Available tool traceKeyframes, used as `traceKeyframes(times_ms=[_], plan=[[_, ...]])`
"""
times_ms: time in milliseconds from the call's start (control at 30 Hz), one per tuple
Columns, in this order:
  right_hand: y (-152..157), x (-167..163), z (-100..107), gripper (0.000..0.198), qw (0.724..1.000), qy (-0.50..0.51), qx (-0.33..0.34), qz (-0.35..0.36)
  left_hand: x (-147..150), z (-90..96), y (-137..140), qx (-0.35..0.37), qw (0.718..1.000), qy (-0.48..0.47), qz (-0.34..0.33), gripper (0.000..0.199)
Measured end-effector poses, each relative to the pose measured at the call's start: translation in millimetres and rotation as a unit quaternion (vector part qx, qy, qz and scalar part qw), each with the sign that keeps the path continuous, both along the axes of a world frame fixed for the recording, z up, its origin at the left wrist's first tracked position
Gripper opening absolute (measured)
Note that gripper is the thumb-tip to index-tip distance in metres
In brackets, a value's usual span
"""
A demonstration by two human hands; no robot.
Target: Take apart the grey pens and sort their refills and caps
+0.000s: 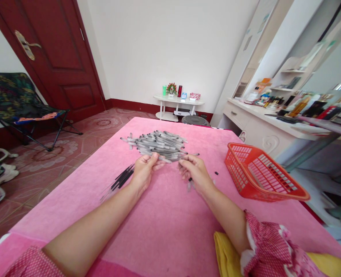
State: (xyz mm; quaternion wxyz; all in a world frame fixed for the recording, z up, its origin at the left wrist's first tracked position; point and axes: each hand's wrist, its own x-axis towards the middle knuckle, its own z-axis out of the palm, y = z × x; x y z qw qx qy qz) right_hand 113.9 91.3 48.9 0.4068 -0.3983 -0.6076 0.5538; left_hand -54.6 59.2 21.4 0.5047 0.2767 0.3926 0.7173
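A heap of clear-barrelled pens (158,141) with grey and black ends lies toward the far part of the pink-covered table. Just in front of it, my left hand (143,173) pinches a translucent pen (167,160) whose tip points right. My right hand (195,171) is closed in a pinch a short gap away; what lies between its fingertips is too small to make out. Beside my left wrist is a bundle of thin black refills (122,177). Small clear pen caps (189,187) lie partly hidden under my right hand, and a small black piece (216,173) rests to its right.
A red plastic basket (236,169) stands at the table's right side. A folded yellow cloth (223,254) lies under my right forearm. Farther right is a white dresser (245,119) crowded with bottles. A folding chair (29,111) stands left on the tiled floor.
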Motion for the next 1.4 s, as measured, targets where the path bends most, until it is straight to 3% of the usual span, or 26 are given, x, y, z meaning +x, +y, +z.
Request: traceKeyframes(times_ms=[67,133,300,433,633,800,900,1000,1133,1267,1400], plan=[[-1,-2,0,0.021,0.98,0.109,-0.148,0.075,1,-1.0,-1,0.005,1.0,0.014,-0.004,0.033],[-3,-3,-1,0.024,0.963,0.142,-0.197,0.115,2,-1.9,-1,0.012,0.999,0.037,-0.007,0.033],[-8,-5,-8,0.024,0.984,0.03,-0.103,0.143,3,-1.3,-2,0.049,0.99,0.132,-0.003,0.029],[-8,-6,-8,0.024,0.985,-0.028,-0.061,0.16,-5,1.5,1,0.062,0.984,0.159,0.044,0.029],[-6,-4,-3,0.016,0.987,-0.046,-0.075,0.135,-38,19.8,11,0.072,0.98,0.102,0.152,0.035],[-7,-9,-8,0.013,0.979,-0.1,-0.075,0.163,-77,49.7,12,0.099,0.947,0.074,0.295,0.037],[-13,-22,-13,0.013,0.976,-0.111,-0.102,0.16,-88,60.6,9,0.097,0.94,0.053,0.323,0.038],[-24,-37,-14,0.018,0.971,-0.117,-0.121,0.172,-83,61.5,8,0.096,0.95,0.051,0.293,0.04],[-33,-47,-6,0.03,0.967,-0.097,-0.088,0.217,-59,52.0,7,0.085,0.977,0.091,0.173,0.039],[-28,-42,12,0.033,0.987,-0.01,-0.067,0.144,-29,37.0,4,0.057,0.989,0.135,0.038,0.038],[-21,-34,17,0.033,0.992,0.004,-0.04,0.122,-7,23.9,-1,0.027,0.986,0.165,-0.026,0.039]])
